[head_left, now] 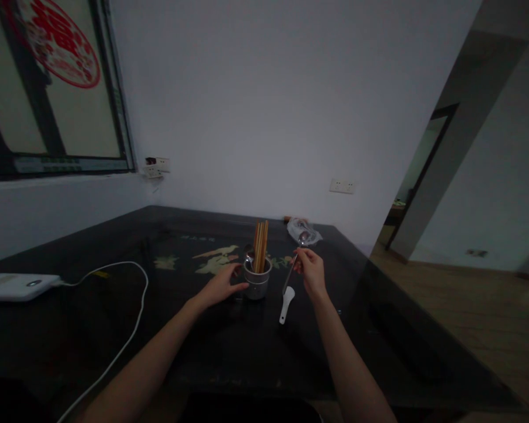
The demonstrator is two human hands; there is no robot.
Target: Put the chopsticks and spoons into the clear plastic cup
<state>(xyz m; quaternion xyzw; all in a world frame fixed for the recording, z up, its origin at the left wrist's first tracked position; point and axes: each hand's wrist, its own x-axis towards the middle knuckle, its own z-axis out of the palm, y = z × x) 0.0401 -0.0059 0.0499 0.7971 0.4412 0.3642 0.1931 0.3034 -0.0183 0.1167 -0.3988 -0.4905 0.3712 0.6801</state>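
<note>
A small metal cup (256,283) stands on the dark table (194,346) and holds several wooden chopsticks (260,247) upright. My left hand (223,284) rests against the cup's left side, fingers curved round it. My right hand (310,270) is closed in a pinch on a metal spoon (294,264), held tilted with its bowl up and its handle pointing down toward the table. A white ceramic spoon (286,303) lies flat on the table just below the metal one. Another spoon bowl (248,257) shows behind the cup's left rim.
A crumpled clear plastic bag (303,230) lies at the table's far edge. A white device (17,286) with a white cable (134,317) sits at the left. Window at left, wall behind, open floor and a doorway to the right.
</note>
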